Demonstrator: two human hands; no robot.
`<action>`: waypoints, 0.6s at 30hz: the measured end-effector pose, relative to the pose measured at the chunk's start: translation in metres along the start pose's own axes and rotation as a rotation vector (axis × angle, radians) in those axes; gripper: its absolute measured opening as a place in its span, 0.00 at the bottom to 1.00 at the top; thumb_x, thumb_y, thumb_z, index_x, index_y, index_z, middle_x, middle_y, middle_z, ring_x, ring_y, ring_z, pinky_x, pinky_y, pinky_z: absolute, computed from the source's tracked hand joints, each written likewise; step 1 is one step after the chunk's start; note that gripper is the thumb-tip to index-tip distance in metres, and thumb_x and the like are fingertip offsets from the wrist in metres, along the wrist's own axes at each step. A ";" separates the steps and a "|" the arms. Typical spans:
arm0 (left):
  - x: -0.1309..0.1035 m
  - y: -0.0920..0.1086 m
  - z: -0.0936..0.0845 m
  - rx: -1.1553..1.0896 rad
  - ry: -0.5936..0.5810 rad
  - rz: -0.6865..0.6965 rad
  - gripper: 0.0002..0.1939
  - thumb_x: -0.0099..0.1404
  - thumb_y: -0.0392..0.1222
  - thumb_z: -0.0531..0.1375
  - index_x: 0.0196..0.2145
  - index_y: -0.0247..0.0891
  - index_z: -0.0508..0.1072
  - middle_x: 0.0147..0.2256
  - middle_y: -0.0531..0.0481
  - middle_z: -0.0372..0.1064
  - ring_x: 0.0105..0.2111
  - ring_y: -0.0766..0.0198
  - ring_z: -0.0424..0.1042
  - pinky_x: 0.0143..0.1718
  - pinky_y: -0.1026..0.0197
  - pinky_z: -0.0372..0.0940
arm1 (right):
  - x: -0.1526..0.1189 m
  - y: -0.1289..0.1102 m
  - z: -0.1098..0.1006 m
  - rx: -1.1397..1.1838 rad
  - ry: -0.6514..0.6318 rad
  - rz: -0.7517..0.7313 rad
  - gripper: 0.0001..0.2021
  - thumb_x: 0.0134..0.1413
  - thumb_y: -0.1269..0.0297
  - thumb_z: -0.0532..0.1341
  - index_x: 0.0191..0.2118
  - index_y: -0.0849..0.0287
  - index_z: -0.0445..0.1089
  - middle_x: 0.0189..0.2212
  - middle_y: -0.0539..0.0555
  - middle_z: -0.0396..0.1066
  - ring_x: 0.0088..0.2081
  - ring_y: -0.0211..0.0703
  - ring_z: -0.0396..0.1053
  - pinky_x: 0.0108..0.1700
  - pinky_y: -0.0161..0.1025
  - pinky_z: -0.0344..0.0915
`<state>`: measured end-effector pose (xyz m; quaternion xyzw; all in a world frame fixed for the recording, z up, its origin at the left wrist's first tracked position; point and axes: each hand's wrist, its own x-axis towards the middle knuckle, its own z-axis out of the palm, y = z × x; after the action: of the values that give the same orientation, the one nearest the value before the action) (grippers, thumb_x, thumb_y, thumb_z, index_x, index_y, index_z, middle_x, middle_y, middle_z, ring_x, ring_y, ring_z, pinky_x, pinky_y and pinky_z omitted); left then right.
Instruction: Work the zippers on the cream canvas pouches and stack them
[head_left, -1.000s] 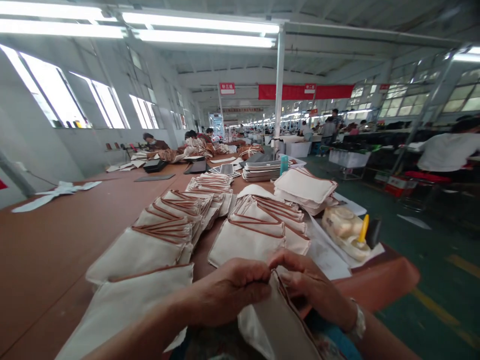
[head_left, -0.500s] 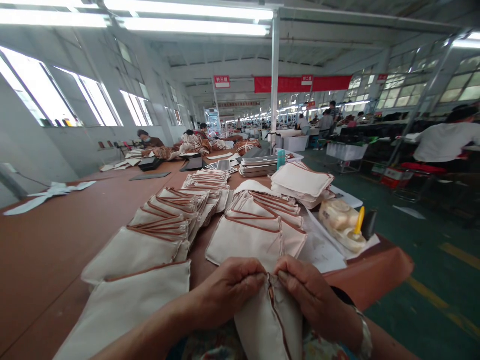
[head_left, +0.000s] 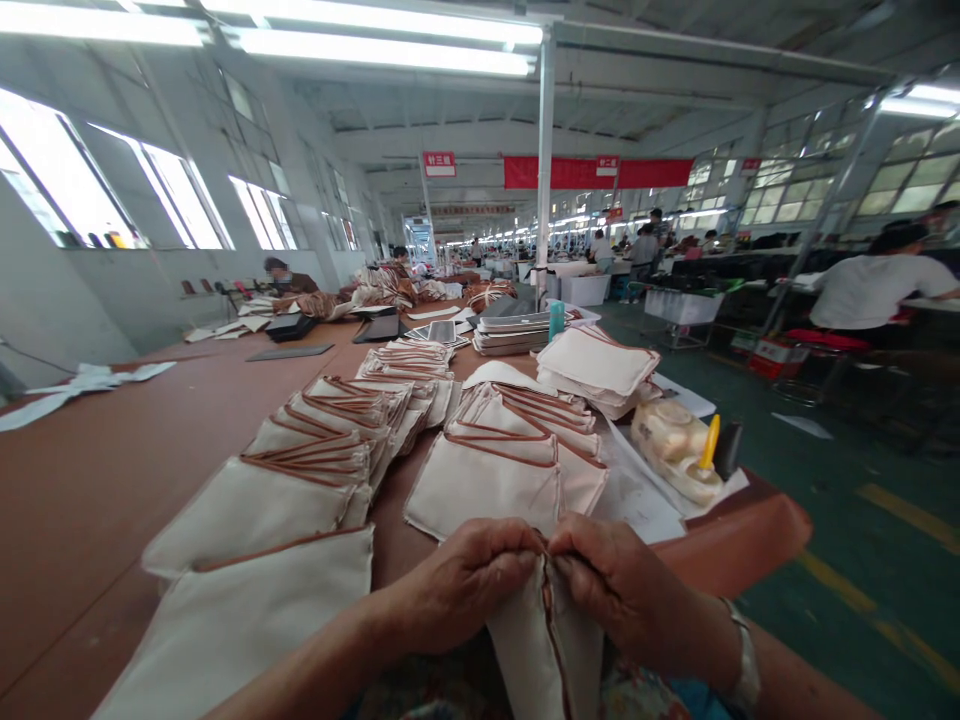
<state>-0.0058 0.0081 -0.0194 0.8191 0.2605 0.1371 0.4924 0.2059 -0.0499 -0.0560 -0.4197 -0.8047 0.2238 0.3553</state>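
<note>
At the bottom centre a cream fabric piece (head_left: 525,650) with a brown-edged seam hangs over the person's lap. My left hand (head_left: 469,580) pinches its top edge left of the seam. On the other side of the seam my right hand (head_left: 630,590) grips the same top edge, its fingers curled close to the left ones. The fingertips nearly meet. Just beyond the hands lies a fanned stack of cream pieces with brown edging (head_left: 487,475). A second fanned row (head_left: 292,490) stretches along the left, with one large piece (head_left: 262,610) nearest.
A plastic container (head_left: 671,440) with a yellow-handled tool (head_left: 709,443) stands at the right edge of the brown table (head_left: 187,420). Behind are a pile of cream pieces (head_left: 596,365), flat grey panels (head_left: 510,333) and a teal bottle (head_left: 556,319). Several people work farther off.
Both hands stay closed on the fabric and have come slightly closer together at the seam. The view has shifted a little, so the table and stacks appear farther left.
</note>
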 end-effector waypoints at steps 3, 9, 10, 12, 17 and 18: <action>0.001 0.000 0.003 -0.018 -0.032 -0.014 0.13 0.70 0.43 0.50 0.35 0.34 0.70 0.29 0.54 0.58 0.30 0.67 0.56 0.31 0.67 0.54 | 0.000 0.002 0.001 -0.048 -0.007 0.038 0.07 0.61 0.74 0.51 0.38 0.58 0.64 0.31 0.51 0.68 0.33 0.41 0.65 0.36 0.37 0.60; 0.003 0.001 0.006 -0.096 -0.018 -0.060 0.15 0.69 0.46 0.51 0.37 0.32 0.71 0.29 0.53 0.58 0.29 0.67 0.56 0.28 0.67 0.53 | -0.007 -0.005 -0.013 0.036 0.002 0.078 0.08 0.66 0.69 0.49 0.40 0.57 0.65 0.32 0.51 0.68 0.34 0.40 0.66 0.37 0.36 0.61; 0.003 0.002 0.006 -0.097 -0.018 -0.060 0.15 0.69 0.46 0.51 0.37 0.32 0.71 0.29 0.53 0.59 0.29 0.67 0.56 0.29 0.67 0.53 | -0.008 -0.006 -0.014 0.022 0.004 0.033 0.07 0.65 0.70 0.51 0.41 0.57 0.65 0.33 0.51 0.69 0.34 0.40 0.67 0.37 0.36 0.61; 0.004 0.003 0.007 -0.097 -0.015 -0.061 0.15 0.69 0.46 0.51 0.37 0.32 0.71 0.30 0.52 0.60 0.30 0.67 0.57 0.30 0.67 0.54 | -0.010 -0.006 -0.011 -0.045 0.014 -0.076 0.07 0.63 0.73 0.52 0.42 0.58 0.65 0.34 0.53 0.69 0.34 0.41 0.67 0.37 0.37 0.61; 0.006 0.004 0.011 -0.113 -0.011 -0.058 0.15 0.67 0.46 0.52 0.36 0.31 0.72 0.29 0.52 0.59 0.30 0.67 0.57 0.30 0.67 0.54 | -0.012 -0.004 0.001 -0.249 0.031 -0.175 0.10 0.60 0.76 0.48 0.41 0.62 0.64 0.32 0.57 0.68 0.32 0.44 0.65 0.33 0.39 0.59; 0.006 0.003 0.012 -0.120 -0.012 -0.066 0.16 0.67 0.46 0.52 0.36 0.30 0.72 0.29 0.52 0.59 0.29 0.67 0.56 0.29 0.67 0.53 | -0.012 -0.004 0.001 -0.243 0.024 -0.143 0.09 0.60 0.75 0.48 0.40 0.62 0.64 0.31 0.57 0.68 0.31 0.44 0.65 0.33 0.39 0.58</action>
<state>0.0055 0.0010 -0.0226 0.7798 0.2757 0.1312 0.5466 0.2075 -0.0623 -0.0585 -0.4038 -0.8493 0.0938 0.3268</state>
